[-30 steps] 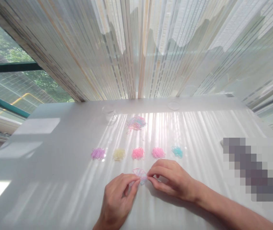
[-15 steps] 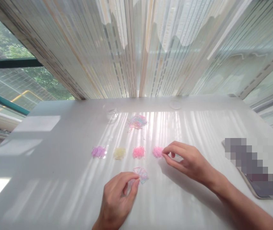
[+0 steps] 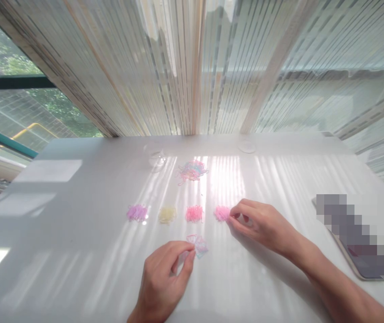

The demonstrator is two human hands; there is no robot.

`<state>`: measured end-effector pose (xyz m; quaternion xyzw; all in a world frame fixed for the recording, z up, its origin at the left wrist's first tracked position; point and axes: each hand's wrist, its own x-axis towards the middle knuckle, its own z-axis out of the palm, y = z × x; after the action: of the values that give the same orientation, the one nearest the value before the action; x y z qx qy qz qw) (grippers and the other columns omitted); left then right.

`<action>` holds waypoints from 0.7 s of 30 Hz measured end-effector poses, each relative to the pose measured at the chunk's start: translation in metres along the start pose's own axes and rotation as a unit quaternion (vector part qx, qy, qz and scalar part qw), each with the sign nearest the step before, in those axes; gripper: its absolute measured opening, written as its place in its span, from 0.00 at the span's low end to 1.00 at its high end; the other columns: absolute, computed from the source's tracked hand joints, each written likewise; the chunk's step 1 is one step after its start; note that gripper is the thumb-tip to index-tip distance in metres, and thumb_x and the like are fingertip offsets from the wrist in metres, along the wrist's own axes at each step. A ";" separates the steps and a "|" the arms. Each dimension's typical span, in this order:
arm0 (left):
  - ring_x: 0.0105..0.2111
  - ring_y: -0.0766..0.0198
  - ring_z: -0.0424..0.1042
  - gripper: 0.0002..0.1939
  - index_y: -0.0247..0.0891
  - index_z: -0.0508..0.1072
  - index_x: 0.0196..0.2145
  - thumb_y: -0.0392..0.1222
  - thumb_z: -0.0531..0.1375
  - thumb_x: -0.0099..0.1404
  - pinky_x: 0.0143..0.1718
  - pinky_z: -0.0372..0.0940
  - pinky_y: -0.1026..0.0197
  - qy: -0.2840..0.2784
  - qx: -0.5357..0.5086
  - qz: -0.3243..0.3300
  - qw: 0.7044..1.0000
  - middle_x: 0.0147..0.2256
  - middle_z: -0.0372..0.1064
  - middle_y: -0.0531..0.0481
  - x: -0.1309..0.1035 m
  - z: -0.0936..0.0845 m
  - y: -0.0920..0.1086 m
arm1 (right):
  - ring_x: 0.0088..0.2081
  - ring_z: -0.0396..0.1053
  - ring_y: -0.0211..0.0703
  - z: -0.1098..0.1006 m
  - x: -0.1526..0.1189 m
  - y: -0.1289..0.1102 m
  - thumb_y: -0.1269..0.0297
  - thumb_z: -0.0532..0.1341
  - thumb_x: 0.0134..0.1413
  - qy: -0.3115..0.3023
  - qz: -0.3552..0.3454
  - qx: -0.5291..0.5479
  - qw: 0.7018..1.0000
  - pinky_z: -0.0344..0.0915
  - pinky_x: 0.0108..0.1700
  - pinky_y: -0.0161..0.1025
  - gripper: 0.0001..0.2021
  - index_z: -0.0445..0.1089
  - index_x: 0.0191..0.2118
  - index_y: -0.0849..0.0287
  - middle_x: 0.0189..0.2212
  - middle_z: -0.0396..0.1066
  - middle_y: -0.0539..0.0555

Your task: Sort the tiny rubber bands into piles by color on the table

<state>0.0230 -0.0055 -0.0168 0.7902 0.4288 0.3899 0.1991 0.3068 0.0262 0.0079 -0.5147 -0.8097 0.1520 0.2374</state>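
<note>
My left hand (image 3: 168, 276) is closed in a pinch at the left edge of a small mixed clump of rubber bands (image 3: 201, 246), pink, lilac and pale blue. Thumb and forefinger of my right hand (image 3: 259, 224) come together at the right side of a light pink pile of rubber bands (image 3: 221, 213); what is between the fingertips is hidden. Left of that pile, in one row, lie a coral pink pile (image 3: 194, 213), a pale yellow pile (image 3: 167, 215) and a purple pile (image 3: 137, 213). A larger mixed heap of rubber bands (image 3: 192, 171) lies farther back.
A clear round container (image 3: 157, 159) stands behind the row, left of the heap. A clear round lid (image 3: 247, 146) lies near the white table's (image 3: 77, 215) back edge. At the right is a phone (image 3: 356, 251), partly blurred out. A striped curtain (image 3: 192, 67) hangs behind.
Both hands keep nearly the same places, the right fingertips still at the light pink pile. The camera view has shifted slightly, and the curtain has moved a little.
</note>
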 end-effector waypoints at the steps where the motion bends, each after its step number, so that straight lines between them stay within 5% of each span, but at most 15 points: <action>1: 0.21 0.68 0.65 0.04 0.41 0.76 0.42 0.34 0.61 0.73 0.27 0.67 0.65 -0.002 0.001 -0.001 1.000 0.32 0.78 0.52 0.000 0.000 0.000 | 0.26 0.65 0.37 -0.001 0.000 0.000 0.67 0.57 0.68 -0.002 -0.001 0.000 1.000 0.59 0.27 0.34 0.08 0.71 0.36 0.57 0.27 0.69 0.49; 12: 0.21 0.68 0.64 0.04 0.41 0.75 0.41 0.34 0.61 0.73 0.26 0.65 0.65 0.001 0.001 0.001 1.000 0.30 0.76 0.54 0.002 0.001 0.001 | 0.25 0.65 0.37 -0.015 -0.002 0.005 0.65 0.57 0.69 -0.024 -0.001 0.011 1.000 0.58 0.25 0.34 0.09 0.70 0.35 0.56 0.29 0.70 0.50; 21: 0.33 0.62 0.75 0.08 0.41 0.75 0.46 0.33 0.58 0.74 0.33 0.69 0.62 -0.041 0.066 0.009 0.997 0.37 0.77 0.49 0.005 -0.016 -0.003 | 0.27 0.65 0.38 0.019 -0.007 -0.026 0.64 0.54 0.73 -0.076 -0.116 0.069 0.988 0.58 0.31 0.36 0.11 0.73 0.41 0.59 0.27 0.69 0.50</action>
<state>0.0102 -0.0002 -0.0063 0.8207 0.4380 0.3301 0.1601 0.2798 0.0088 0.0031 -0.3869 -0.8670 0.2182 0.2258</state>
